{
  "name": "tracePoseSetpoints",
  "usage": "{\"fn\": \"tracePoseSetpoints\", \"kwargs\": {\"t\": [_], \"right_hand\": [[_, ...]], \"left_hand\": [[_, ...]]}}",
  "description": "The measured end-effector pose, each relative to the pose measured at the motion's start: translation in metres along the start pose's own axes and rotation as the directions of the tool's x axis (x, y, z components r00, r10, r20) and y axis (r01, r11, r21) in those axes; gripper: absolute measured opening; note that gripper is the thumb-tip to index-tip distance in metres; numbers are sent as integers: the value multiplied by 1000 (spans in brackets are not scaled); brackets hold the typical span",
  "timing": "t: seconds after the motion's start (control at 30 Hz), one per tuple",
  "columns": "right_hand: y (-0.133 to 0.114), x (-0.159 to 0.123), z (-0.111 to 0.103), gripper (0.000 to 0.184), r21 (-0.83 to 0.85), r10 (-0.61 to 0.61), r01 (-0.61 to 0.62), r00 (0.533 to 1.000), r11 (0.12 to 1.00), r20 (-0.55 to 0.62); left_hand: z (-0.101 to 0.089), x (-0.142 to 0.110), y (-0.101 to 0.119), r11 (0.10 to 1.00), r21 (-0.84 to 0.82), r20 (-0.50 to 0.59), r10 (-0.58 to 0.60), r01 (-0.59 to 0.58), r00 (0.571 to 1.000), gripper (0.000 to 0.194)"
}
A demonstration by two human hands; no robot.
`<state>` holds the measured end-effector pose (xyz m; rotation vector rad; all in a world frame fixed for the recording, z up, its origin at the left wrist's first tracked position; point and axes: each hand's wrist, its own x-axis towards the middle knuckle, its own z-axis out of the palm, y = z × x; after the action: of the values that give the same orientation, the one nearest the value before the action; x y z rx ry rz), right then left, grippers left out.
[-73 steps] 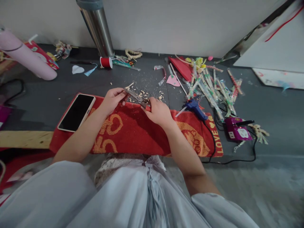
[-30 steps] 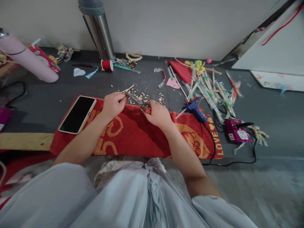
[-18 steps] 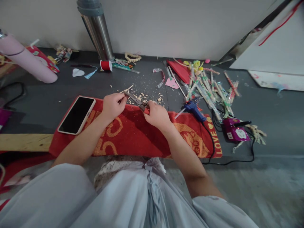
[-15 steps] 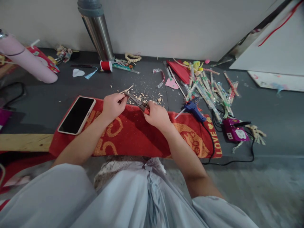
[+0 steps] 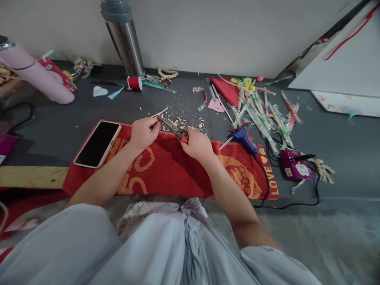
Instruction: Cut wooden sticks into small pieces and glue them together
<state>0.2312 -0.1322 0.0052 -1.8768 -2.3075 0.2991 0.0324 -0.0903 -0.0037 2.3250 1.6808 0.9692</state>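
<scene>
Pinched in the fingers of my left hand (image 5: 145,132) is a thin wooden stick (image 5: 161,112), its free end pointing away to the upper right. My right hand (image 5: 197,144) is wrapped round the red handles of a pair of pliers (image 5: 171,125). The metal jaws reach left to the stick, right by my left fingertips; whether they bite on it is too small to tell. Small cut wood bits (image 5: 181,120) lie scattered on the dark table just beyond the pliers. Both hands are above a red towel (image 5: 172,170) with orange patterns.
A phone (image 5: 97,144) lies on the towel's left. To the right are a blue glue gun (image 5: 244,139) with its cord, wrapped sticks (image 5: 261,114) and a purple box (image 5: 293,164). A steel flask (image 5: 127,43), red thread spool (image 5: 134,83) and pink bottle (image 5: 38,75) stand behind.
The whole view has shifted slightly, so things sit a little further right. Both hands keep their hold on the stick and the pliers, with hardly any other movement.
</scene>
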Motion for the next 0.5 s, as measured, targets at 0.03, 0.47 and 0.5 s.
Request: {"fn": "tracePoseSetpoints", "kwargs": {"t": [0.03, 0.47, 0.5], "right_hand": [[0, 0, 0, 30, 3, -2, 2, 1000, 1000, -2], [2, 0, 1, 38, 27, 9, -9, 1000, 1000, -13], [2, 0, 1, 37, 28, 8, -7, 1000, 1000, -15]], "left_hand": [[0, 0, 0, 1000, 0, 3, 0, 0, 1000, 32], [1, 1, -1, 1000, 13, 24, -14, 13, 1000, 30], [1, 1, -1, 1000, 14, 23, -13, 12, 1000, 30]]}}
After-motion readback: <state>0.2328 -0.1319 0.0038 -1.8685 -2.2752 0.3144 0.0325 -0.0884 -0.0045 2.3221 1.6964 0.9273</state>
